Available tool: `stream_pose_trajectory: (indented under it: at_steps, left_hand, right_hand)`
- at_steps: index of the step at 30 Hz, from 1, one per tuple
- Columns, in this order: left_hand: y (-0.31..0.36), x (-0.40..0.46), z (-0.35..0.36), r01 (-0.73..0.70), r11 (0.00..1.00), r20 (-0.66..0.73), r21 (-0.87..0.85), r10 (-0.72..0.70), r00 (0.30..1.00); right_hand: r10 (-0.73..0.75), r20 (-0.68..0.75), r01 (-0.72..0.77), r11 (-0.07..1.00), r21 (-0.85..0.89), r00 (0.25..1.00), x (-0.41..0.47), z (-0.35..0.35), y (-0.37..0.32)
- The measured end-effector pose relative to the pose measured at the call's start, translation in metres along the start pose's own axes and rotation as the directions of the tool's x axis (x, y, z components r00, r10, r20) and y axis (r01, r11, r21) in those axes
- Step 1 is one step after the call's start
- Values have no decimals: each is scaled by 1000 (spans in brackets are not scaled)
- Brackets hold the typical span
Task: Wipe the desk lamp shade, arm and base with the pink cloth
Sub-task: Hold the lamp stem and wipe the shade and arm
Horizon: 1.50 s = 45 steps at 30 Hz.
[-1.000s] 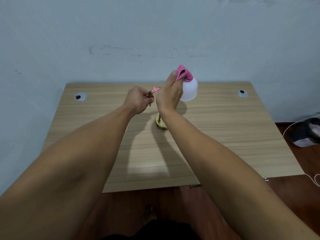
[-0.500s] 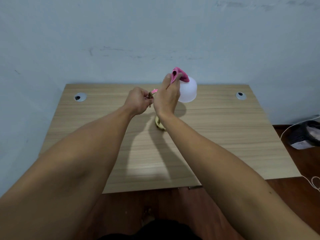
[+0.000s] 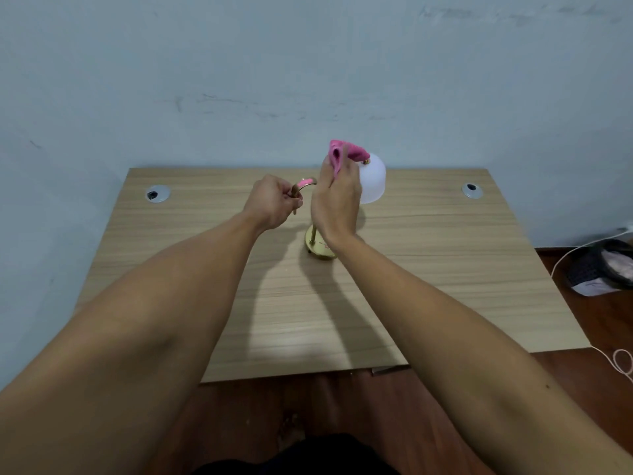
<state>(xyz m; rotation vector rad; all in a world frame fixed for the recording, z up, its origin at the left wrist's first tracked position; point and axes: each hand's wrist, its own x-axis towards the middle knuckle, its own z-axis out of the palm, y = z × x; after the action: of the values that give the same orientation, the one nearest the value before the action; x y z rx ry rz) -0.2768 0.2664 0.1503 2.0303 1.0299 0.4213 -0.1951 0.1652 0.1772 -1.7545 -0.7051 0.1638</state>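
Observation:
A small desk lamp stands mid-table: round brass base (image 3: 320, 249), thin brass stem, a curved brass arm (image 3: 304, 184) reflecting pink, and a white frosted shade (image 3: 374, 180) hanging at the right. My left hand (image 3: 272, 204) is closed around the curved arm at its left end. My right hand (image 3: 337, 200) grips the pink cloth (image 3: 346, 154) and presses it on the top of the shade, next to the brass fitting. My right hand hides the shade's left side and most of the stem.
The wooden table (image 3: 445, 269) stands against a pale blue wall, with cable grommets at the back left (image 3: 157, 194) and back right (image 3: 472, 190). On the brown floor at right lie a dark bag (image 3: 603, 269) and a white cord (image 3: 620, 363).
My right hand with the pink cloth has shifted slightly left across the top of the shade. My left hand has kept its hold on the lamp arm.

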Motion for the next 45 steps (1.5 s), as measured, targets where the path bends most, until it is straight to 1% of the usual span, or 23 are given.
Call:
stream_pose_trajectory:
  at_steps: [2,4,7,9,10,11,13,15,16,18,19,21,24,25,26,28,30,31,35,38,40,43,45]
  left_hand:
    - [0,-1,0,-9,1000,3,4,9,1000]
    - [0,0,0,-14,1000,5,17,14,1000]
    - [-2,0,-1,-1,1000,0,24,1,1000]
    - [-3,1,0,3,1000,-7,25,-3,1000]
    - [-2,1,1,7,1000,-7,26,-7,1000]
    - [0,-1,2,12,1000,-5,22,-12,1000]
    - [-1,-1,2,23,1000,-1,8,-23,1000]
    - [-1,-1,0,27,1000,5,7,-27,1000]
    - [-1,-1,0,27,1000,6,7,-27,1000]
    - [-2,0,-1,29,1000,1,1,-29,1000]
    - [-2,0,-1,30,1000,0,-2,-30,1000]
    - [-4,1,0,31,999,3,-12,-31,1000]
    - [-5,-1,0,14,998,4,-55,-14,1000]
    - [-5,-1,0,6,997,7,-74,-6,1000]
    - [-6,-2,1,9,996,11,-92,-8,1000]
    - [-11,-1,3,28,991,3,-131,-27,1000]
    - [-15,-3,4,58,976,-2,-210,-59,998]
    - [-17,-4,5,72,965,1,-251,-74,997]
    - [-16,-15,10,157,930,24,-334,-158,987]
    - [-22,-17,13,229,855,86,-466,-214,973]
    - [-21,-17,13,245,838,101,-487,-225,969]
    - [-18,-17,12,199,847,85,-494,-181,980]
    - [-20,-17,12,191,840,83,-507,-173,981]
  right_hand:
    - [-103,94,108,993,-47,990,-13,0,11]
    - [-89,108,92,995,-25,990,-17,-8,13]
    - [110,53,-111,994,23,993,-11,-21,8]
    - [318,-79,-293,928,230,945,3,-36,-2]
    - [397,-138,-329,876,353,908,10,-46,-7]
    - [425,-194,-311,846,433,884,19,-56,-13]
    - [338,-297,-203,892,403,893,36,-67,-22]
    - [199,-286,-141,967,212,937,50,-66,-26]
    - [127,-222,-114,991,73,967,53,-60,-26]
    - [9,4,-8,986,-165,1000,55,-47,-20]
    - [-21,119,50,968,-247,993,53,-40,-14]
    - [-74,270,170,921,-350,960,46,-30,0]
    - [-253,370,390,845,-365,894,28,-24,21]
    - [-293,387,432,833,-345,874,20,-24,24]
    - [-304,374,429,846,-317,876,13,-22,26]
    - [-287,284,362,895,-262,915,3,-17,18]
    - [-258,224,314,910,-270,940,-3,-8,8]
    - [-257,236,323,895,-307,937,-7,-4,5]
    - [-243,435,447,764,-465,867,-24,7,15]
    - [-295,546,577,670,-466,784,-26,0,32]
    - [-350,539,597,698,-396,766,-21,-3,36]
    - [-272,455,437,844,-310,848,-24,0,25]
    - [-279,461,443,845,-299,843,-27,2,23]
